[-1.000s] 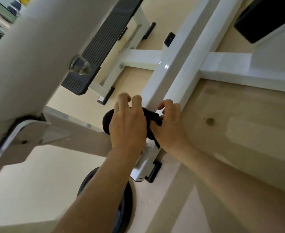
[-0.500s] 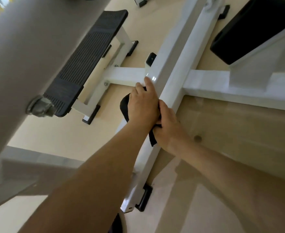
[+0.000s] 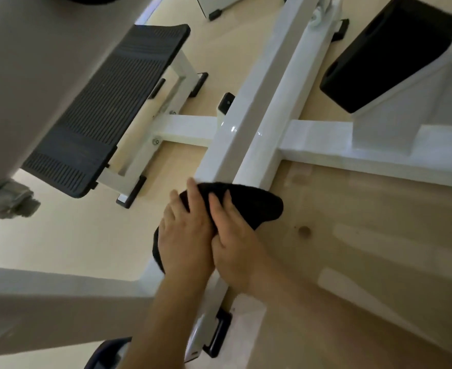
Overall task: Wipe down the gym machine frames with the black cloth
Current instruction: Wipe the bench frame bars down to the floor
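Note:
A black cloth (image 3: 259, 203) lies draped across the white sloping frame beam (image 3: 259, 115), a little below where the beam meets a white cross bar (image 3: 379, 153). My left hand (image 3: 184, 233) lies flat on the cloth's left part, fingers stretched along the beam. Beside it, and partly over it, my right hand (image 3: 235, 243) presses the middle of the cloth with straight fingers. The cloth's right end sticks out past the beam's right edge, and a fold shows under my left palm. Both thumbs are hidden.
A black ribbed footplate (image 3: 99, 110) on a white bracket stands to the left. A black pad (image 3: 387, 54) sits at the upper right. A thick grey upright (image 3: 33, 62) fills the near left. The beam ends in a black foot cap (image 3: 219, 331) on the wooden floor (image 3: 352, 235).
Both hands slid the cloth up the beam to the cross bar, then a little back toward me. The cloth is now spread wider, out to the right.

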Demonstrator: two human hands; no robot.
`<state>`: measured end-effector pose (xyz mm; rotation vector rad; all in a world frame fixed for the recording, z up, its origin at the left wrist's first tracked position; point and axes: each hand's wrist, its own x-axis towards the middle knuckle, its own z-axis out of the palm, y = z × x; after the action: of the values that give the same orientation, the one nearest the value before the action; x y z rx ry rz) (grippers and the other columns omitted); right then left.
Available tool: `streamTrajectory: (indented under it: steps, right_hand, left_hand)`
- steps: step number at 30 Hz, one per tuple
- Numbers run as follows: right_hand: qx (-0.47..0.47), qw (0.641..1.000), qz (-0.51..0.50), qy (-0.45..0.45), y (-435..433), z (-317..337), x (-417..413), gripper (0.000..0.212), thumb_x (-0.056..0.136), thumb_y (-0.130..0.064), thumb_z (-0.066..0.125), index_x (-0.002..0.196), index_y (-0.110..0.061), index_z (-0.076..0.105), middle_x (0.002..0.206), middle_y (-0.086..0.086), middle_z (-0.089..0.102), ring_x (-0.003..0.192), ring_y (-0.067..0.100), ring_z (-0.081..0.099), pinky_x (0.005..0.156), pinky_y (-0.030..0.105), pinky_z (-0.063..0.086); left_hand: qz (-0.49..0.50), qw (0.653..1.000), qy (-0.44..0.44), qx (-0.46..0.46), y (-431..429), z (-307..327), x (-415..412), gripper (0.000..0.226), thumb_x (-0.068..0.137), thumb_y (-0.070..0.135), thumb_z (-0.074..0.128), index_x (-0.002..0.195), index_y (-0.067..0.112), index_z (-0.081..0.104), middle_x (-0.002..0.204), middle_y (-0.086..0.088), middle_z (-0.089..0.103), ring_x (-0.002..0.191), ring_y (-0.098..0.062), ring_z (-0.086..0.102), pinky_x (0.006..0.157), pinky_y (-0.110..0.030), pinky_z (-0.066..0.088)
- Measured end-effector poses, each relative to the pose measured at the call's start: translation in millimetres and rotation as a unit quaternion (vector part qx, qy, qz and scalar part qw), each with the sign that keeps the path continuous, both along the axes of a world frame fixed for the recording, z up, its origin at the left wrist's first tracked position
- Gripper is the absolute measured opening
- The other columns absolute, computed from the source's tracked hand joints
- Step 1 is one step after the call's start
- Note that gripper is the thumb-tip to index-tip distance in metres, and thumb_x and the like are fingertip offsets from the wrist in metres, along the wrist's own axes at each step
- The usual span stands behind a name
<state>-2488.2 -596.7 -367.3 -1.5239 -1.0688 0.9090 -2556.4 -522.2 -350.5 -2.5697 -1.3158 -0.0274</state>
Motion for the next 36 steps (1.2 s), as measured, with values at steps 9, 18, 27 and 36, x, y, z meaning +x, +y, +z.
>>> streamTrajectory:
  steps: [9, 18, 27, 36]
  right_hand:
    - [-0.074, 0.993, -0.087, 0.025, 56.5, 13.7, 155.2, 0.06, 0.093, -0.002, 0.033, 0.149, -0.021, 0.029, 0.135, 0.009, 0.051, 0.123, 0.026, 0.049, 0.103, 0.039, 0.043]
    - [-0.025, 0.99, -0.098, 0.103, 50.2, -8.1, 130.5, 0.069, 0.09, -0.002, 0.042, 0.148, -0.028, 0.014, 0.123, 0.004, 0.054, 0.108, 0.02, 0.057, 0.084, 0.035, 0.055]
    - [0.041, 0.994, -0.065, -0.072, -0.5, -14.9, 10.9, 0.012, 0.09, -0.023, 0.063, 0.098, -0.014, 0.062, 0.092, -0.001, 0.062, 0.089, 0.015, 0.055, 0.083, 0.033, 0.048]
    - [0.02, 0.946, -0.177, 0.271, 32.1, -12.8, 26.0, 0.013, 0.096, -0.031, 0.05, 0.104, -0.021, 0.045, 0.105, -0.001, 0.053, 0.092, 0.018, 0.062, 0.081, 0.036, 0.057]
  left_hand:
    - [-0.12, 0.991, 0.038, -0.04, 62.6, 7.1, 153.9, 0.1, 0.084, 0.017, 0.064, 0.15, 0.039, -0.008, 0.148, -0.028, 0.019, 0.131, -0.042, 0.034, 0.097, -0.047, 0.043]
    - [-0.132, 0.99, 0.049, 0.02, 52.7, 5.9, 134.0, 0.102, 0.081, 0.023, 0.069, 0.15, 0.038, -0.004, 0.148, -0.027, 0.024, 0.12, -0.037, 0.046, 0.082, -0.042, 0.049]
    - [0.032, 0.999, 0.007, -0.018, -11.3, 10.6, -28.8, 0.097, 0.074, 0.038, 0.074, 0.146, 0.035, 0.01, 0.11, -0.01, 0.054, 0.089, -0.027, 0.058, 0.059, -0.035, 0.041]
    - [-0.003, 0.995, -0.039, -0.095, 32.9, 15.9, 50.4, 0.068, 0.087, 0.026, 0.056, 0.143, 0.02, 0.018, 0.106, -0.011, 0.052, 0.09, -0.033, 0.059, 0.062, -0.038, 0.04]
